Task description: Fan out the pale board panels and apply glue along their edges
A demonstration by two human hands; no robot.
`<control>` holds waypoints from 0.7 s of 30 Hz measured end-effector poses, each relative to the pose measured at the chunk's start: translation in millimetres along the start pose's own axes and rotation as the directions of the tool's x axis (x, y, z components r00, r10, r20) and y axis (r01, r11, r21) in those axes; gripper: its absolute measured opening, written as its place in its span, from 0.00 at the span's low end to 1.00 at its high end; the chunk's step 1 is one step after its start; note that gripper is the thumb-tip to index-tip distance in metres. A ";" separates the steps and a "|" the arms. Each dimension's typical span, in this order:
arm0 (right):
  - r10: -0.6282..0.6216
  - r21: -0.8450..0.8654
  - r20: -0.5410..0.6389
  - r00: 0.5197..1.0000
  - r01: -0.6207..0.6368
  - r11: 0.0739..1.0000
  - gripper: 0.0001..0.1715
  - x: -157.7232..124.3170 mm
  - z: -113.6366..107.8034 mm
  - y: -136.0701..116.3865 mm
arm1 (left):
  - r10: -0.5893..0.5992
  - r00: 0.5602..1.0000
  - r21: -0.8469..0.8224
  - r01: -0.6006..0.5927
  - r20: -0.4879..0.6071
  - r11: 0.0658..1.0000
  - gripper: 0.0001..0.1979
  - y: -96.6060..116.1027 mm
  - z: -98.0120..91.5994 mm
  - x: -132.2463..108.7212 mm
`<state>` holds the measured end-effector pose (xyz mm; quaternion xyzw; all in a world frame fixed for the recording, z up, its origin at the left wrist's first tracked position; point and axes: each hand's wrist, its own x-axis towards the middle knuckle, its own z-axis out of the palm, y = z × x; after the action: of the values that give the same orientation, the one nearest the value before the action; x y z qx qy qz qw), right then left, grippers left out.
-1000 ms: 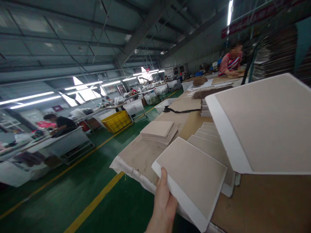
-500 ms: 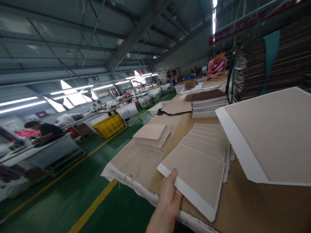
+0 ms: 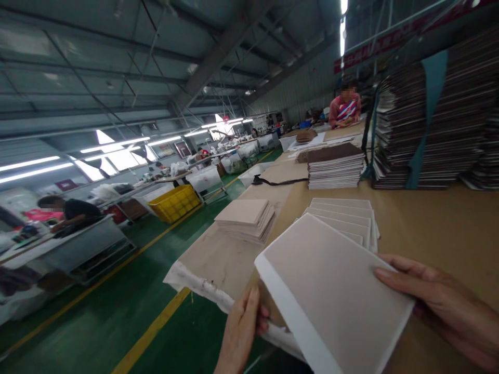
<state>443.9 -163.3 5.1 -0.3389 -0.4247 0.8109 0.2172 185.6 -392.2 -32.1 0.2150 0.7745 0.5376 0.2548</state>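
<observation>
I hold a grey board with a white border (image 3: 331,296) low over the brown-paper table (image 3: 429,228). My right hand (image 3: 440,306) grips its right edge, fingers stretched over the top face. At the board's left edge is my left hand (image 3: 241,332), thumb up and fingers curled under that edge. Just beyond the held board lies a fanned row of the same boards (image 3: 346,215), partly hidden by it. A neat stack of plain grey boards (image 3: 245,215) sits further left on the table.
A dark-topped stack of sheets (image 3: 335,166) and tall banded stacks (image 3: 429,119) stand at the back right. A person in a red striped top (image 3: 345,106) works at the far end. Left, across the green aisle, are a yellow crate (image 3: 175,202) and another seated person (image 3: 70,210).
The large board came down from the upper right over the fanned row, with my right hand now in view on it. My left hand shifted from the front board's corner to the large board's left edge.
</observation>
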 end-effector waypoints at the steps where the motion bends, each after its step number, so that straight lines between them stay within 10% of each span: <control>1: 0.023 -0.034 0.075 0.997 -0.020 0.999 0.32 5.5 8.9 6.1 | 0.030 0.998 -0.026 -0.031 -0.053 0.999 0.34 0.6 -4.7 0.6; 8: 0.013 -0.290 0.208 0.978 0.049 0.956 0.35 52.6 23.8 30.7 | -0.121 0.972 -0.301 0.055 -0.204 0.952 0.42 -9.6 -6.6 2.2; 14: -0.150 -0.534 0.188 0.971 0.229 0.814 0.29 70.1 12.1 34.1 | -0.008 0.990 -0.022 0.005 -0.144 1.000 0.46 -35.7 -8.1 14.9; 21: -0.442 -0.772 0.250 0.862 0.453 0.446 0.18 90.3 4.0 53.0 | 0.175 0.957 0.332 -0.091 -0.232 0.939 0.36 -47.8 -14.9 29.0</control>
<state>376.5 -136.6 -70.5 -0.2705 -0.8213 0.4408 0.2408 150.9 -401.0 -77.6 0.2337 0.8608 0.4455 0.0767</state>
